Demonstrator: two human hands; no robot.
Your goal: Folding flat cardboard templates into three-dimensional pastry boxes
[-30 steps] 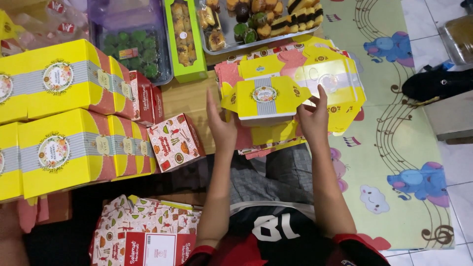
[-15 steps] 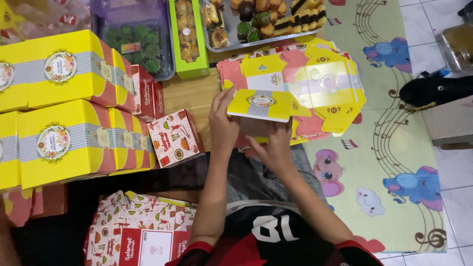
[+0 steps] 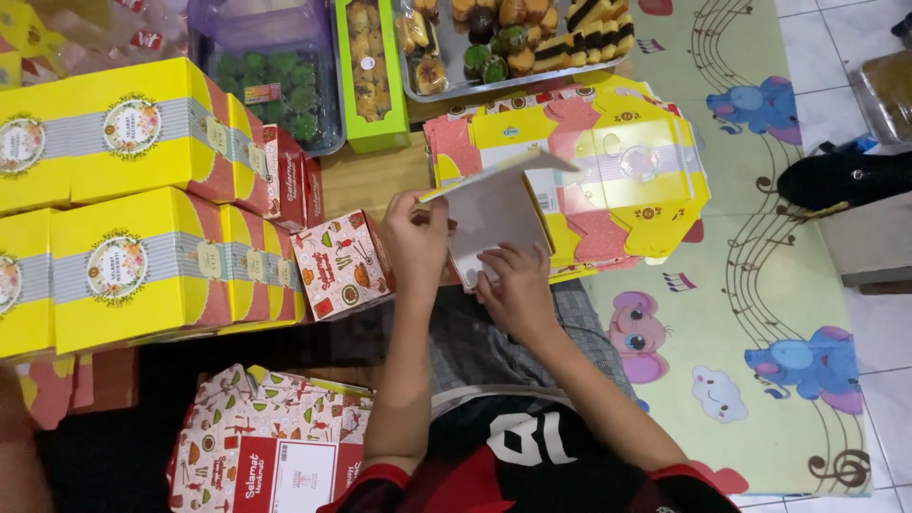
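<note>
Both my hands hold a flat yellow cardboard box blank (image 3: 499,204), turned so its plain grey inner side faces up. My left hand (image 3: 415,242) pinches its left edge. My right hand (image 3: 518,285) grips its lower edge, fingers pressed on the grey panel. Under it lies a stack of unfolded yellow-and-pink box blanks (image 3: 627,171) on the floor mat. A small red patterned box (image 3: 340,263) stands just left of my left hand.
Assembled yellow boxes (image 3: 133,266) are stacked at the left. A metal tray of pastries (image 3: 518,38), a green box (image 3: 369,71) and a purple-lidded tub (image 3: 266,81) sit at the top. Flat patterned cartons (image 3: 266,446) lie lower left. A dark object (image 3: 845,176) rests at right.
The box blank has been turned over from its printed yellow face to its grey inner face. My right hand dropped from the blank's right edge to its lower edge.
</note>
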